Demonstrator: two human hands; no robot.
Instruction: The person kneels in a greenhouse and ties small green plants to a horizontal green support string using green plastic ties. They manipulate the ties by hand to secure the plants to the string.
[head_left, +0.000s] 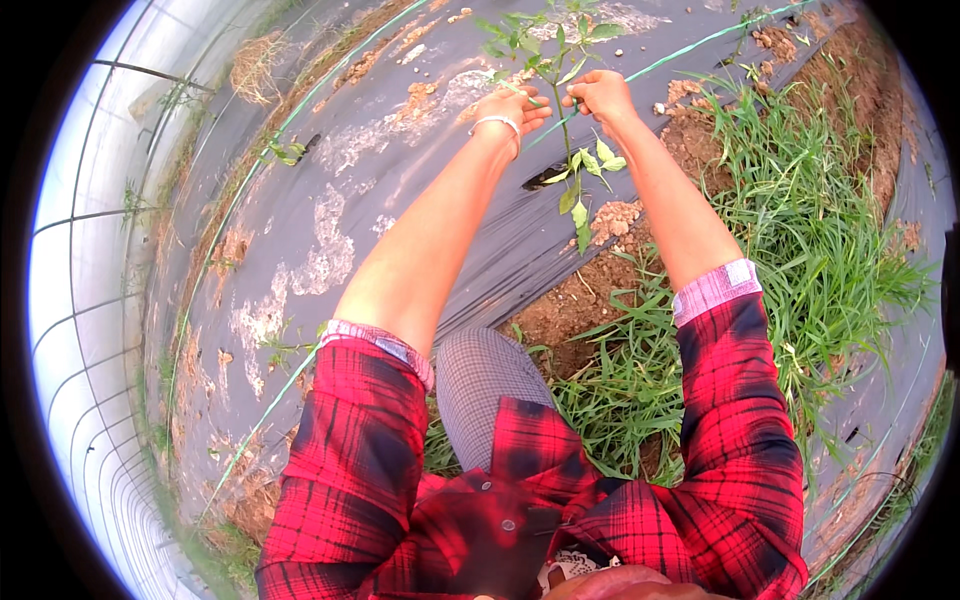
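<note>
A young pepper-like plant (559, 56) rises through a hole in the dark plastic mulch film (420, 187). My left hand (514, 112), with a white band at the wrist, is on the left of its stem, with green twine running between thumb and fingers. On the stem's other side, my right hand (602, 96) pinches the green twine (694, 49) between thumb and fingertips. That line slants past the stem and on to the upper right. Paler lower leaves (592, 161) hang beneath my hands, near the planting hole (544, 178).
Tall grass (802, 195) and bare soil (559, 315) border the film on the right. Another green line (244, 176) runs along the left, beside small plants (286, 152). A film-covered wall with metal ribs (82, 217) curves along the far left. My knee (487, 382) is below my forearms.
</note>
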